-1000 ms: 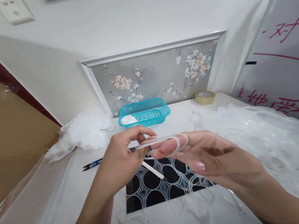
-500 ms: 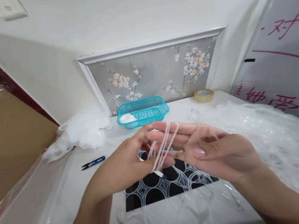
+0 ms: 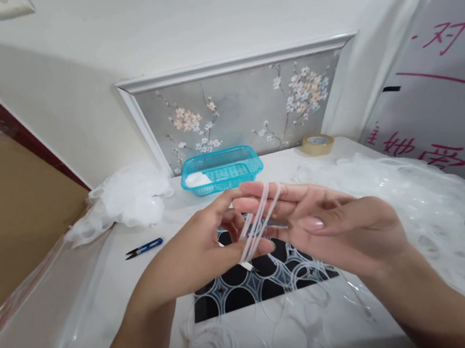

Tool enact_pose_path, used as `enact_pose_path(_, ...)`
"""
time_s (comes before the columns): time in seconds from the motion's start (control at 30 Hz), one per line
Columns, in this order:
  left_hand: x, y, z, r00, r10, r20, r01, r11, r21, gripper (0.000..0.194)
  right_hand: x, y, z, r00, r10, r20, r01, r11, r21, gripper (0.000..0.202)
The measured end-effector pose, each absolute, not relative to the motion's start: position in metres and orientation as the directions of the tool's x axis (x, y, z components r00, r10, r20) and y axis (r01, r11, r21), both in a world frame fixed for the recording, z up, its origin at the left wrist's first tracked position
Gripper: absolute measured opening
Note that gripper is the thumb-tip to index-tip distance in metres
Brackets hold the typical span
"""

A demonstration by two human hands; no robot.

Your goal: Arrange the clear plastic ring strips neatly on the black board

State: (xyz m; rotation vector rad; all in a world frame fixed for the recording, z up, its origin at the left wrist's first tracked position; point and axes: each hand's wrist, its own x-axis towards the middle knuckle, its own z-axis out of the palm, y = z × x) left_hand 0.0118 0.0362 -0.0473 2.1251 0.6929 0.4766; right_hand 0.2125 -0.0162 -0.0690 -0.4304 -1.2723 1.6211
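Observation:
Thin white loops of cord (image 3: pixel 262 216) stretch slantwise between my two hands above the table. My left hand (image 3: pixel 204 245) is closed, its fingers curled in and its thumb inside the lower end of the loops. On my right hand (image 3: pixel 335 222), palm turned up, the loops pass round the outstretched fingers, while the thumb lies over the palm. The two hands' fingertips meet or nearly meet. Below the left thumb shows a white stick with a dark tip (image 3: pixel 247 266); whether it is held I cannot tell. A black sheet with circle patterns (image 3: pixel 241 298) lies underneath.
Blue thread snips (image 3: pixel 144 249) lie at left, near a heap of white translucent rings (image 3: pixel 129 198). A turquoise basket (image 3: pixel 252 161) with something white inside and a tape roll (image 3: pixel 318 145) stand at the back. A larger ring pile (image 3: pixel 439 221) covers the right; loose rings (image 3: pixel 288 338) lie in front.
My hands have shifted slightly up and right in the picture, with the loops still stretched between them. A thin grey tip now shows between the hands. The camera view has tilted a little.

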Motion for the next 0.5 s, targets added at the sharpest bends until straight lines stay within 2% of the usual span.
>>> enact_pose_path(0.13,0.0127,0.0358,-0.0432,0.776,0.631,0.003,0.357,-0.444,0.822,0.019,0.2141,-0.0174,-0.0688,-0.410,0.876,0.254,-0.509,0.011,-0.860,0.037)
enact_pose_path(0.37,0.0116,0.0367,-0.0391,0.864,0.500,-0.056,0.254,-0.338,0.906,0.017,0.2131,-0.0198,-0.0693,-0.480,0.862,0.160,-0.596,-0.187,-0.781,0.042)
enact_pose_path(0.5,0.0125,0.0370,-0.0384,0.867,0.491,-0.087,0.250,-0.276,0.928,0.019,0.2143,-0.0220,-0.0678,-0.460,0.880,0.119,-0.559,-0.183,-0.809,0.044)
